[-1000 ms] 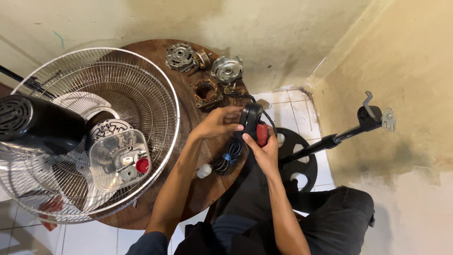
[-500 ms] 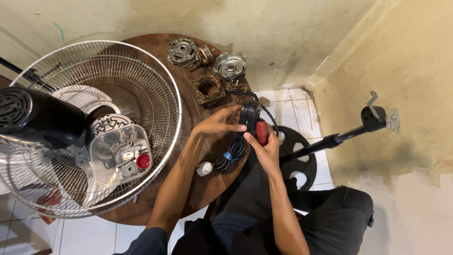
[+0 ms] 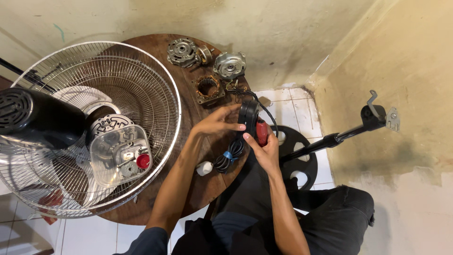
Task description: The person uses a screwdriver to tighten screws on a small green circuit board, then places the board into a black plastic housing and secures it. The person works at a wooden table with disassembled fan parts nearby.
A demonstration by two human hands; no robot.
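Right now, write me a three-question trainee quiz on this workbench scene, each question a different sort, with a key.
1. True or false: both the left hand and the right hand are on the black switch housing.
2. Multiple choice: where does the copper-wound stator lie? A) on the round wooden table B) on the tiled floor C) inside the wire fan guard
3. Fill in: the coiled black cord is bound with a ____ tie.

Key: 1 true; 2 A; 3 blue
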